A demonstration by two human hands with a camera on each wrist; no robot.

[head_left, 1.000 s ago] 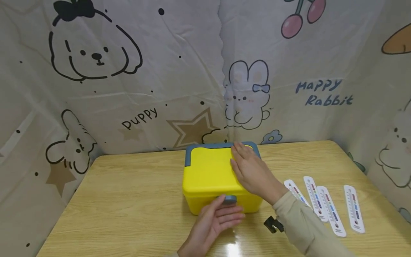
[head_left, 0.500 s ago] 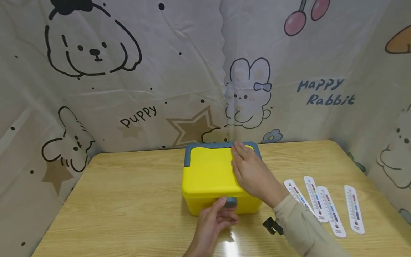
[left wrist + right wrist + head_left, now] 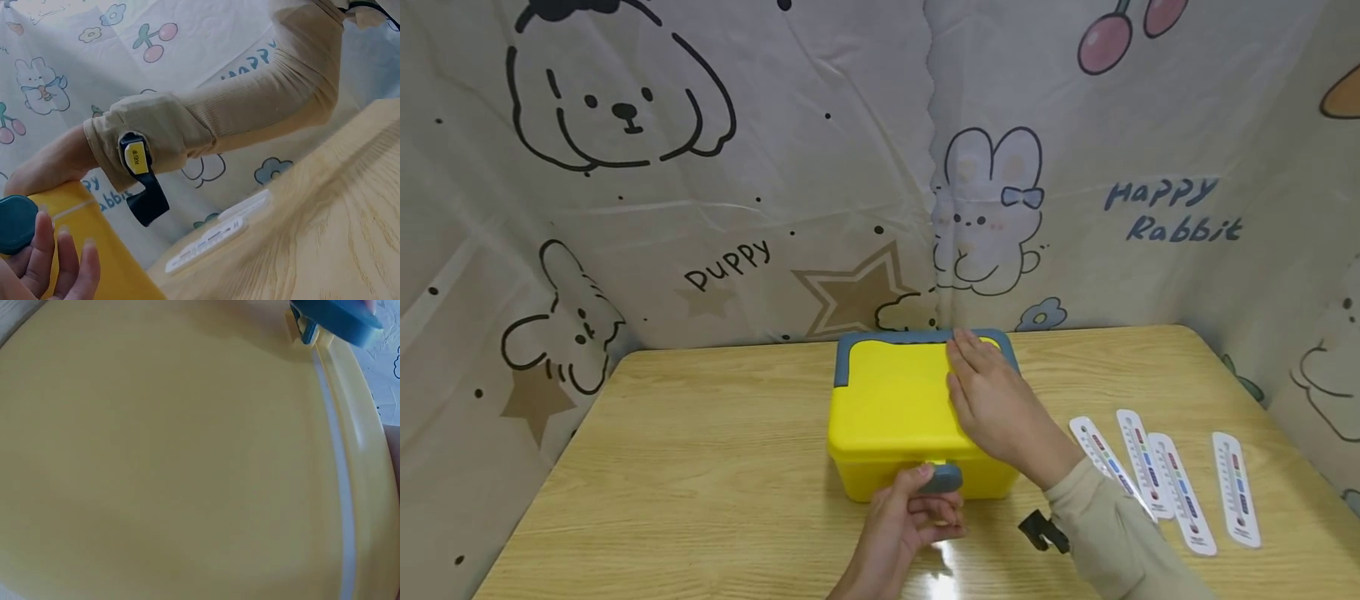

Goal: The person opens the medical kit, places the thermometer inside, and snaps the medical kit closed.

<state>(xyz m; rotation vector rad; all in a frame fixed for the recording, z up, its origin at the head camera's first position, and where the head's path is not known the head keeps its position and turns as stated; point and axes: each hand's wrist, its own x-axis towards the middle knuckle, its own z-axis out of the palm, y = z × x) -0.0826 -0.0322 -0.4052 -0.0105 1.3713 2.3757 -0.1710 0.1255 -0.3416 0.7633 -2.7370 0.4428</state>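
A yellow storage box [image 3: 895,392] with a blue-grey handle [image 3: 842,358] folded round its lid stands at the table's back middle. My left hand [image 3: 895,517] is at its front, thumb and curled fingers pinching the blue-grey latch [image 3: 946,478]. In the right wrist view the latch [image 3: 340,319] tilts out from the box's wall [image 3: 187,444]. My right hand [image 3: 996,400] lies flat on the lid's right part, fingers extended towards the handle. The left wrist view shows the left fingers [image 3: 78,269] bent beside the round latch [image 3: 15,225].
Several white thermometer-like strips [image 3: 1236,490] lie at the right of the wooden table [image 3: 700,467], two of them overlapping. A black clip-like piece [image 3: 1043,532] sits by the right sleeve [image 3: 1120,525]. A printed curtain [image 3: 820,167] hangs behind the table.
My left fingers have gone from extended to curled under the latch, and the latch has swung outward from the box front. My right hand stays on the lid. The view has shifted slightly.
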